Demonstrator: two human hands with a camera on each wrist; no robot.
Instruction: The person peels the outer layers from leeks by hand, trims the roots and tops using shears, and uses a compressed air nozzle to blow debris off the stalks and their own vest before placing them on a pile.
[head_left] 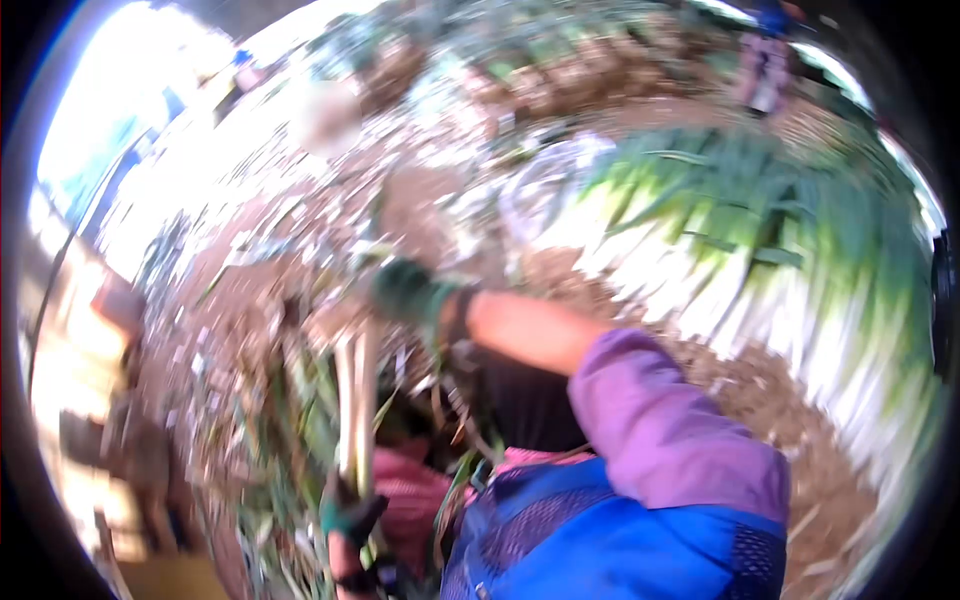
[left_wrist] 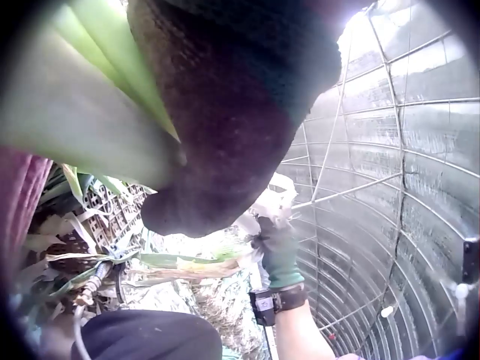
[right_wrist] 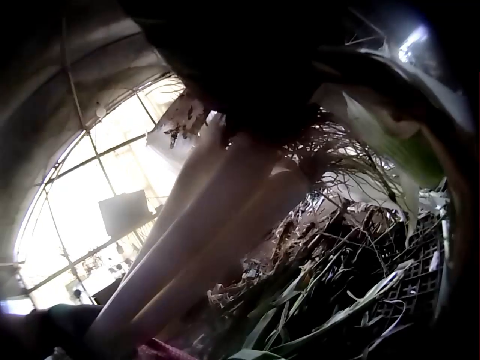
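Note:
A few leeks [head_left: 357,400] with long white stalks stand nearly upright between the two hands. My left hand [head_left: 350,512], in a dark-palmed green glove, grips them low down; in the left wrist view its gloved fingers [left_wrist: 217,142] wrap the pale green stalk [left_wrist: 82,112]. At the upper root end, my right hand [head_left: 410,295] in a green glove holds the leeks. The right wrist view has the white stalks [right_wrist: 202,225] running up into that dark, shadowed hand, with stringy roots [right_wrist: 345,161] beside it. The head view is blurred by motion.
A large row of trimmed leeks [head_left: 740,250] lies to the right. Loose leaves [head_left: 270,430] pile up at the left, around a plastic crate [right_wrist: 412,289]. Leaf scraps cover the ground. Another person [head_left: 768,60] is at the far right, under a ribbed greenhouse wall [left_wrist: 390,165].

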